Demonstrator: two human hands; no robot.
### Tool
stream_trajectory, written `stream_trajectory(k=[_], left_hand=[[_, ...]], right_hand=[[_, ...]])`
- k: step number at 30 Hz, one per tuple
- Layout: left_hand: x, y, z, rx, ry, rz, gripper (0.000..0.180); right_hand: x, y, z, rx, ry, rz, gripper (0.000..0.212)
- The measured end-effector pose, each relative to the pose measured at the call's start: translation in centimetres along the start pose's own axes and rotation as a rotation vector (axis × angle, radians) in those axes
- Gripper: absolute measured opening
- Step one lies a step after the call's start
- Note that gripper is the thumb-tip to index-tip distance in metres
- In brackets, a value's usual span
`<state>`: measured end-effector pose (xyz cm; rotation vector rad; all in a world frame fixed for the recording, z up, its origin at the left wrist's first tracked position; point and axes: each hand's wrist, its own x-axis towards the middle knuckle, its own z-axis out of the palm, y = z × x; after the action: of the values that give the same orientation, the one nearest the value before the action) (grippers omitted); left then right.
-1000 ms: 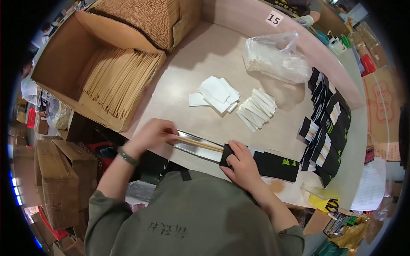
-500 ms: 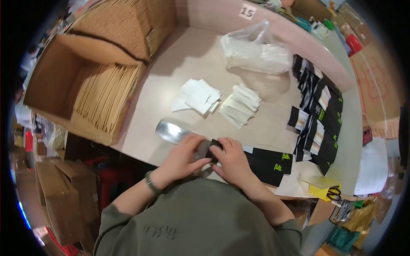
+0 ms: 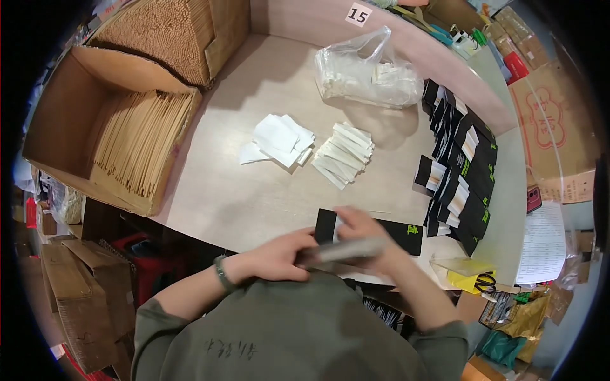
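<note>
My left hand (image 3: 283, 255) is at the table's front edge, fingers curled round one end of a flat, shiny silver strip (image 3: 346, 249). Motion smears the strip, which passes in front of my right hand (image 3: 365, 236). That hand, blurred too, hovers over a black packet with green print (image 3: 405, 236); its fingers are not clear. To the left of the fingers lies a small black flap (image 3: 325, 223) with a pale strip beside it. Beyond the hands are a stack of white sheets (image 3: 279, 138) and a pile of narrow cream strips (image 3: 344, 154).
A cardboard box (image 3: 155, 190) of brown flat pieces stands at left, behind it another box of many sticks (image 3: 149, 41). A clear plastic bag (image 3: 365, 79) sits at the back. Overlapping black packets (image 3: 467, 171) line the right side, near scissors (image 3: 486, 281) and a yellow thing.
The silver strip has risen off the table's left and swung right across my right hand. My right hand has shifted right, uncovering the black flap. The whole view has shifted slightly.
</note>
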<state>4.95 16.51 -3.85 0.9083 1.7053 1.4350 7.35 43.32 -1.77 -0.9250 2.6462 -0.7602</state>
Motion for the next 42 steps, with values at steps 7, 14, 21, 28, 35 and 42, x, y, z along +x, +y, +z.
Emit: stream_trajectory(k=[7, 14, 21, 28, 35, 42], left_hand=[[-2.1, -1.1, -2.3, 0.471, 0.616, -0.465, 0.045], [-3.4, -0.1, -3.3, 0.763, 0.370, -0.260, 0.071], [-1.7, 2.2, -6.2, 0.793, 0.106, -0.196, 0.074], [-8.6, -0.7, -15.7, 1.087, 0.935, -0.025, 0.044], [-18.1, -4.5, -22.8, 1.108, 0.982, -0.718, 0.012], [-16.7, -4.5, -22.0, 1.149, 1.061, -0.545, 0.007]], right_hand=[[2.3, -4.0, 2.6, -0.119, 0.254, 0.394, 0.028], [3.7, -2.9, 5.0, 0.057, 0.217, 0.690, 0.025], [8.0, -3.9, 6.1, 0.269, 0.215, 0.465, 0.021], [7.7, 8.1, 0.6, 0.045, 0.624, 0.458, 0.013], [10.1, 4.4, -0.8, -0.264, 0.624, 0.327, 0.009], [20.7, 5.6, 3.3, -0.280, 0.425, 0.273, 0.014]])
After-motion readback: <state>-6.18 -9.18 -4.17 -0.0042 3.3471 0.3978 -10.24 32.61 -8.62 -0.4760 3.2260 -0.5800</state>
